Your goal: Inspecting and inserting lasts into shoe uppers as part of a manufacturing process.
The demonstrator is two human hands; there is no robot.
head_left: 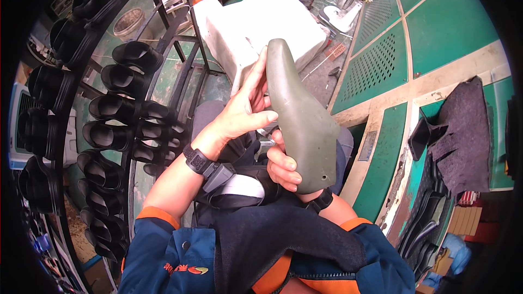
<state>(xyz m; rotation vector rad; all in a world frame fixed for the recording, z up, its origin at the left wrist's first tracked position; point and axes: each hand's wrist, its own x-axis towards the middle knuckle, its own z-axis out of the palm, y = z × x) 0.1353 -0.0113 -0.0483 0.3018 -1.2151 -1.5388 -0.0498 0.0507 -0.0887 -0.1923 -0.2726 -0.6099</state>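
An olive-green shoe last stands toe up in front of me, a small hole near its heel end. My right hand is wrapped around its lower part, fingers curled on the left side. Stretched out along the last's left edge is my left hand, its fingertips by the toe and its thumb pointing at the middle. A dark shoe with a white inside lies in my lap below the left wrist. Dark cloth covers part of my lap.
Black shoe uppers hang in rows on a metal rack at left. A white block-shaped object stands ahead, with a white fan behind it. Along the right run green cabinet panels and a dark grey cloth piece.
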